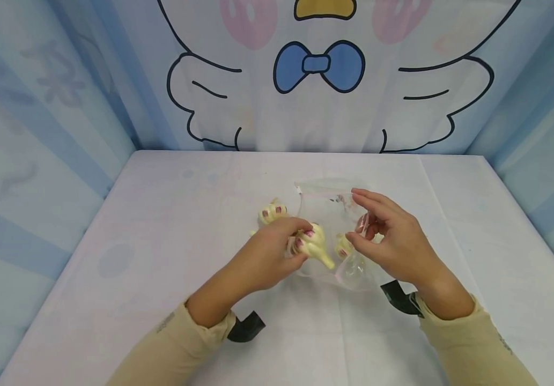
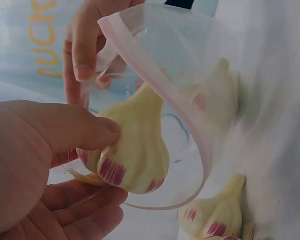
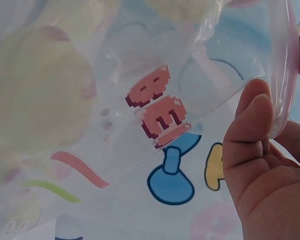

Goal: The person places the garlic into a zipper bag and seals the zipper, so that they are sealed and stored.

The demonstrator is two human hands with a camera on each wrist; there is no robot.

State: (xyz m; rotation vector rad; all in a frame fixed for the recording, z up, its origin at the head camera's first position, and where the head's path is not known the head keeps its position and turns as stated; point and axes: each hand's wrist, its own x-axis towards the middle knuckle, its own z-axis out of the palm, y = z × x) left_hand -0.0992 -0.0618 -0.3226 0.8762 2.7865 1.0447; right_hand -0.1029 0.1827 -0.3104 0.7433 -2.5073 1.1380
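Observation:
My left hand (image 1: 274, 249) pinches a pale yellow garlic bulb (image 2: 140, 145) with purple streaks between thumb and fingers, its stem pointing into the mouth of a clear zip bag (image 1: 322, 210). Pinkish sealing strips edge the bag's mouth, which gapes round the bulb in the left wrist view. At the bag's right side, my right hand (image 1: 399, 241) grips the edge near the mouth with thumb and fingers. Through the plastic another garlic bulb (image 1: 342, 246) shows inside. The right wrist view shows red pixel-style lettering (image 3: 162, 110) printed on the bag.
Beyond my left hand, another garlic bulb (image 1: 272, 213) lies on the white-covered table (image 1: 170, 214), partly hidden by that hand. Blue patterned curtains (image 1: 40, 161) flank the table, and a cartoon backdrop with a blue bow tie (image 1: 317, 65) hangs behind it.

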